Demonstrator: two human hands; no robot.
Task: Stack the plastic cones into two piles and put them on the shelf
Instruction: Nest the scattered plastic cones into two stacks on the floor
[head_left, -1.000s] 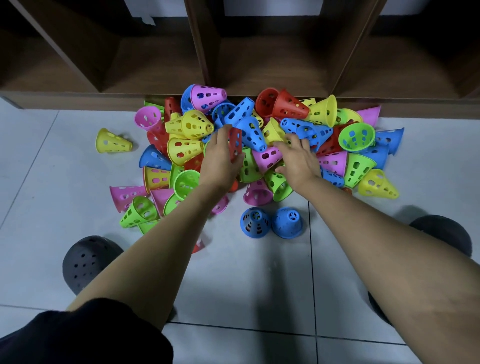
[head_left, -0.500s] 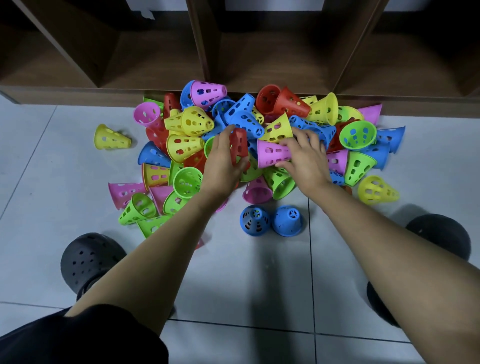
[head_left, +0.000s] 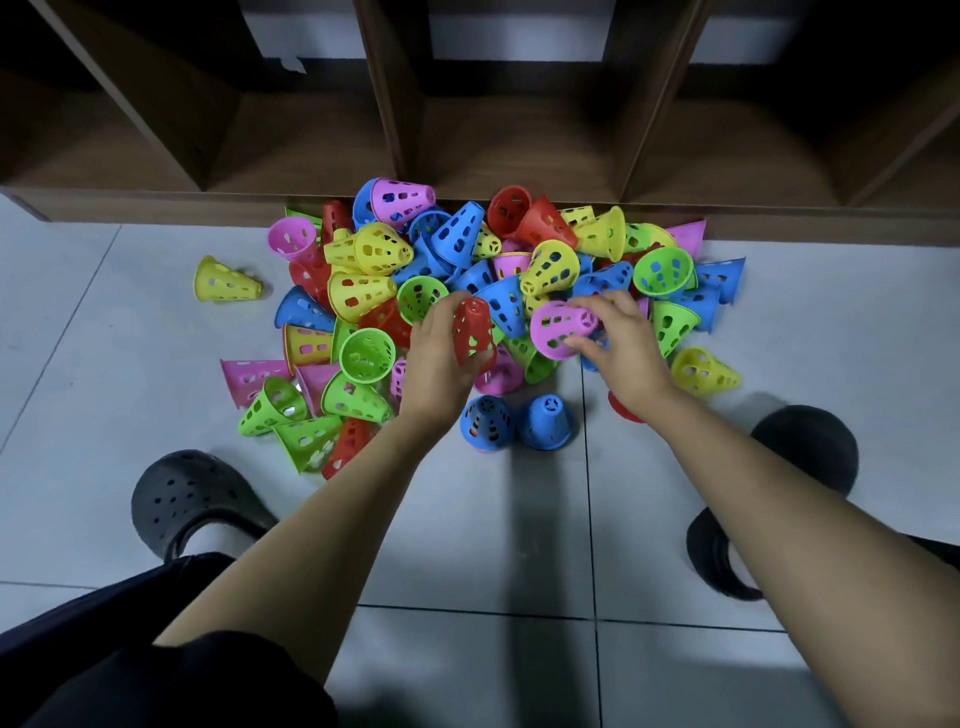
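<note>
Head view: left hand (head_left: 441, 364) grasps a red cone (head_left: 474, 332), fingers (head_left: 441, 307) curled round its wall, narrow end up. Right hand (head_left: 626, 358) holds a pink cone (head_left: 558, 327) tilted, fingers (head_left: 597, 304) clenched on it from above and below. The held cones are near each other, not touching.

Loose pile of cones (head_left: 384, 249) lies on the floor (head_left: 493, 545) beyond and to both sides of the fingers, against the shelf (head_left: 519, 150) base. Two blue cones (head_left: 487, 422) stand narrow end up, just nearer the person than the fingers, between the wrists. One yellow cone (head_left: 223, 280) lies alone, well left of the left fingers.
</note>
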